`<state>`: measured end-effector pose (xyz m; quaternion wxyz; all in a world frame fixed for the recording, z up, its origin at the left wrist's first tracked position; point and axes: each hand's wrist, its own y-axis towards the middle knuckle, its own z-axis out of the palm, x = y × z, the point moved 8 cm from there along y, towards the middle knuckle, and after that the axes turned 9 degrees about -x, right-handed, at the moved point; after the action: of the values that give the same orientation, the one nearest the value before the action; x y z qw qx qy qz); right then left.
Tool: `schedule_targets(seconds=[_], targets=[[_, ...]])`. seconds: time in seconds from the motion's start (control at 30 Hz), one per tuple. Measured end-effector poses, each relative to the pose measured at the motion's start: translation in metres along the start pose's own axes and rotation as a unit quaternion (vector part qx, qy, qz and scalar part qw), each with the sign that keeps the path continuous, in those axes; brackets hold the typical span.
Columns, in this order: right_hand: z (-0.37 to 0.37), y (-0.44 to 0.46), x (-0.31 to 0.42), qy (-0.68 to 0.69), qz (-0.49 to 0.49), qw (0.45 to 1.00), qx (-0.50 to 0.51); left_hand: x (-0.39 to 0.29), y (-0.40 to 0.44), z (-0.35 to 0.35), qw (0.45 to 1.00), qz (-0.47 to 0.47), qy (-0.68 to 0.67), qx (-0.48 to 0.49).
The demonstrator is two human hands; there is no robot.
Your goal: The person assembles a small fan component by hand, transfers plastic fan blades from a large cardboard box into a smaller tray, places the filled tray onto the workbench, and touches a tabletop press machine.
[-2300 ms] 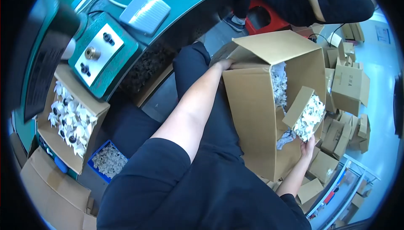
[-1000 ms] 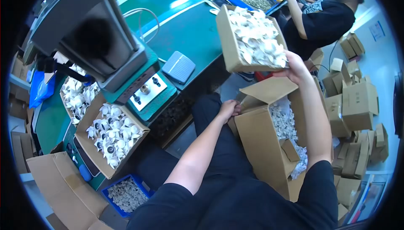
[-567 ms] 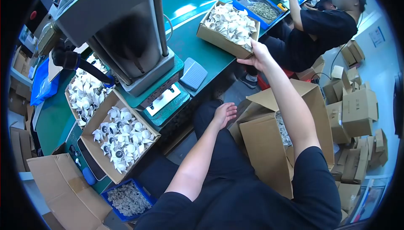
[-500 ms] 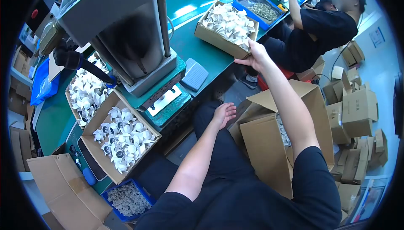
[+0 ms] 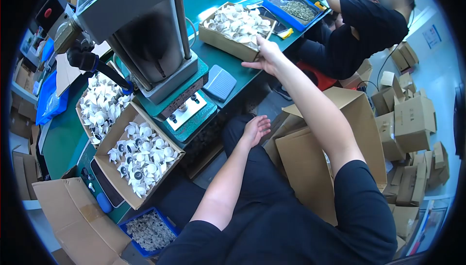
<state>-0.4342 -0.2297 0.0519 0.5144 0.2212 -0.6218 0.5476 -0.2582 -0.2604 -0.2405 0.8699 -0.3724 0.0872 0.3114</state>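
Sitting on bench (image 5: 213, 57), carton (image 5: 224, 41) of white pts (image 5: 237, 23) by R hand (image 5: 268, 57), splayed; L hand (image 5: 255, 130) uncurled, well apart

right fingers (image 5: 262, 42) at carton (image 5: 225, 42) corner | left fingers (image 5: 264, 124) loosely spread | carton on green bench (image 5: 229, 63)

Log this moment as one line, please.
right hand: open, at corner of carton of white parts on green bench | left hand: open, empty

Bright fisheye view, edges perhaps soft
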Motion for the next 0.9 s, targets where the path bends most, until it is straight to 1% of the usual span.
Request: schedule_targets(seconds=[0.07, 0.2, 0.33, 0.43, 0.47, 0.57, 0.6, 0.7, 0.73, 0.83, 0.87, 0.9], targets=[[0.009, 0.008, -0.003, 0.02, 0.013, 1.0, -0.02, 0.0, -0.003, 0.0, 1.0, -0.004, -0.012, 0.004], [0.033, 0.023, -0.007, 0.036, 0.029, 0.999, -0.019, -0.001, -0.008, 0.002, 1.0, -0.006, -0.018, 0.013], [0.069, 0.035, -0.006, 0.075, 0.017, 0.997, -0.008, 0.0, -0.007, 0.003, 1.0, -0.013, -0.022, 0.01], [0.091, 0.041, -0.006, 0.059, 0.019, 0.996, -0.061, 0.003, -0.005, 0.001, 1.0, -0.019, -0.016, 0.011], [0.1, 0.042, -0.005, 0.065, 0.019, 0.996, -0.061, 0.003, -0.002, 0.0, 1.0, -0.021, -0.013, 0.017], [0.115, 0.044, -0.004, -0.02, 0.019, 0.997, -0.071, 0.003, 0.006, -0.002, 0.999, -0.017, -0.011, 0.029], [0.118, 0.045, -0.005, -0.016, 0.021, 0.997, -0.074, 0.002, 0.01, -0.002, 0.999, -0.009, -0.016, 0.036], [0.119, 0.044, -0.004, -0.115, -0.003, 0.99, -0.083, 0.008, 0.013, -0.004, 0.999, -0.009, -0.02, 0.039], [0.115, 0.037, 0.0, -0.112, -0.004, 0.99, -0.085, 0.006, 0.015, -0.003, 0.999, -0.009, -0.021, 0.04], [0.103, 0.012, 0.0, -0.188, 0.004, 0.982, 0.009, 0.007, 0.014, 0.0, 0.999, -0.022, -0.018, 0.035], [0.091, 0.01, 0.001, -0.188, 0.004, 0.982, 0.007, 0.009, 0.012, -0.001, 0.999, -0.033, -0.016, 0.028], [0.087, 0.01, -0.001, -0.206, -0.001, 0.977, 0.06, 0.01, 0.009, 0.0, 0.999, -0.043, -0.015, 0.021]])
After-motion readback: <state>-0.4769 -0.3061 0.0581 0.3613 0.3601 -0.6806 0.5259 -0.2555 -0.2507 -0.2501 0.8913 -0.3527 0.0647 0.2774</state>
